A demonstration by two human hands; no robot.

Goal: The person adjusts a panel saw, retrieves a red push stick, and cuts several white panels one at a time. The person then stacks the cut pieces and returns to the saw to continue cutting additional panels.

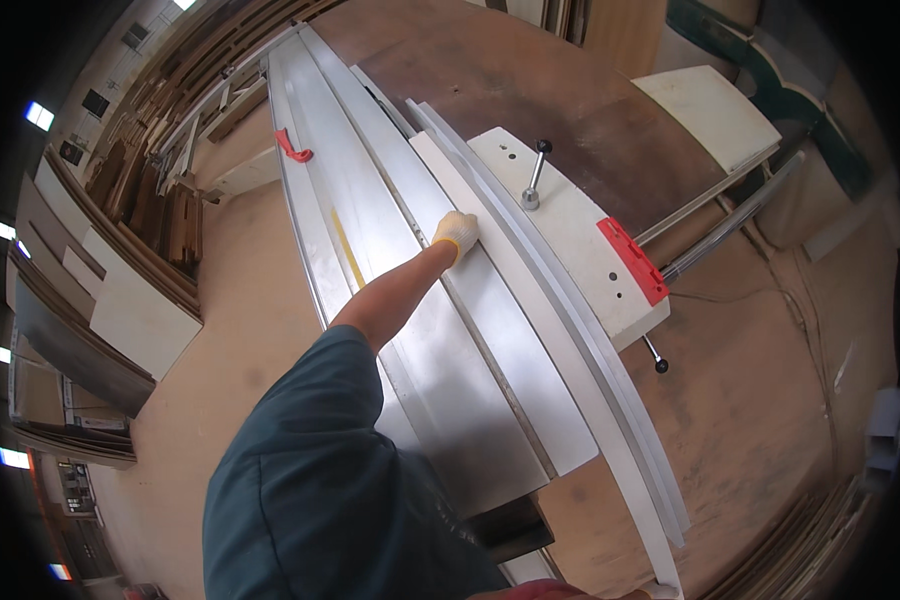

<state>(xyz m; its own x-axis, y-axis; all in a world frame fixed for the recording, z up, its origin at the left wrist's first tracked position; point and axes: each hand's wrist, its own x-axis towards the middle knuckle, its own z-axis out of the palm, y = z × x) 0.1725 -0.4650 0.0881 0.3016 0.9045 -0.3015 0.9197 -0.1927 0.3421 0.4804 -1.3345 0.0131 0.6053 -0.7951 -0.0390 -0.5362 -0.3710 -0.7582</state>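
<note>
My left hand [457, 231], in a white knit glove with a yellow cuff, rests on the left edge of a long pale strip of board [515, 270], its fingers curled closed against it. The strip lies lengthwise along a grey metal fence [582, 330], on the right side of a long silver sliding saw table [420, 330]. At the bottom edge, by the strip's near end, only a sliver of my right hand [660, 592] shows; its fingers are cut off by the frame.
A red handle-like piece [293, 147] sits on the table's far left. Right of the fence stands a white machine plate [560, 215] with a black-knobbed lever [535, 175] and a red insert [632, 260]. Stacked boards [145, 315] stand left; more strips [800, 540] lie lower right.
</note>
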